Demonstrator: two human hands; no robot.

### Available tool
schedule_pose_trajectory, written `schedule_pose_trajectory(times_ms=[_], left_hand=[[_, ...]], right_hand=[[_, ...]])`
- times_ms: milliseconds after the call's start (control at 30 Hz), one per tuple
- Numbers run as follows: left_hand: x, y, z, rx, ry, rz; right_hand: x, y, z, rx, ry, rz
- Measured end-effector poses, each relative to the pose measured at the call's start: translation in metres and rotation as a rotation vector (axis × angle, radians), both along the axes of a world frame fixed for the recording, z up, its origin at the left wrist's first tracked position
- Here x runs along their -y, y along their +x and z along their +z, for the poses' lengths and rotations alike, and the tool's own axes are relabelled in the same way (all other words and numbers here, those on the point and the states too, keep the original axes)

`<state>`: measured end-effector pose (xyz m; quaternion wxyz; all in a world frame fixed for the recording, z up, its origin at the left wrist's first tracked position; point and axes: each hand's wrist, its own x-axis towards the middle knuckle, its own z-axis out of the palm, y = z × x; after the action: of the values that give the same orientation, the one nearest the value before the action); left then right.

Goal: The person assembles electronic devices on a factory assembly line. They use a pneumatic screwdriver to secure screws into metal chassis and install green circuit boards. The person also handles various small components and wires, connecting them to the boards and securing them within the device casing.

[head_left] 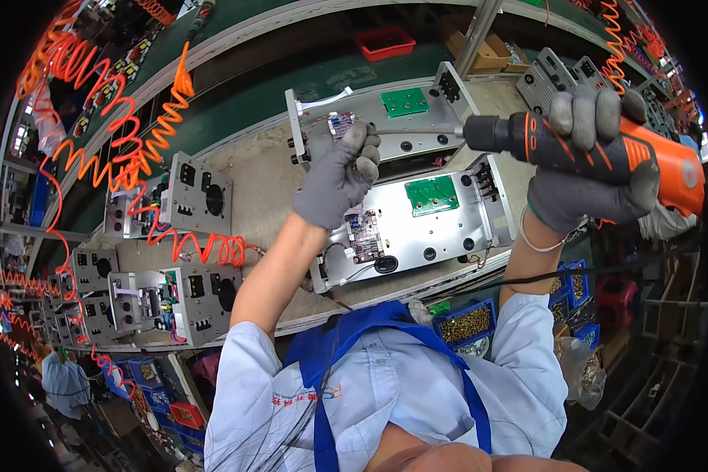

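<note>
At the upper right of the frame, my gloved right hand [598,165] is clamped around the orange-and-black electric screwdriver [598,149]. Its bit [421,132] extends leftward to my gloved left hand [340,177] at centre. That hand's fingers are pinched together at the bit tip, over a small circuit board [341,122] on the far metal chassis [385,118]. A near metal chassis [417,220] with a green board [431,194] lies just below on the table [259,189]. Blue bins of brass screws [466,322] sit lower right.
</note>
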<state>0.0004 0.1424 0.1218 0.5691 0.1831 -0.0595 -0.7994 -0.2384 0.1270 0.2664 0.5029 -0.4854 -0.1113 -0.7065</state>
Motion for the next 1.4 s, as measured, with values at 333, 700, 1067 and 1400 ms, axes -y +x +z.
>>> schedule_pose_trajectory(times_ms=[333, 700, 1067, 1400], left_hand=[[0.099, -0.015, -0.006, -0.087, 0.0, -0.157], [0.208, -0.016, -0.048, 0.139, -0.034, -0.391], [0.237, 0.006, -0.068, 0.197, 0.066, -0.196], [0.244, 0.0, -0.084, 0.138, -0.025, -0.308]], right_hand=[[0.082, -0.031, -0.014, 0.016, 0.072, 0.033], [0.162, -0.031, -0.05, -0.057, 0.218, -0.282], [0.199, -0.02, -0.077, 0.015, 0.126, -0.186], [0.195, -0.016, -0.09, -0.003, 0.206, -0.234]])
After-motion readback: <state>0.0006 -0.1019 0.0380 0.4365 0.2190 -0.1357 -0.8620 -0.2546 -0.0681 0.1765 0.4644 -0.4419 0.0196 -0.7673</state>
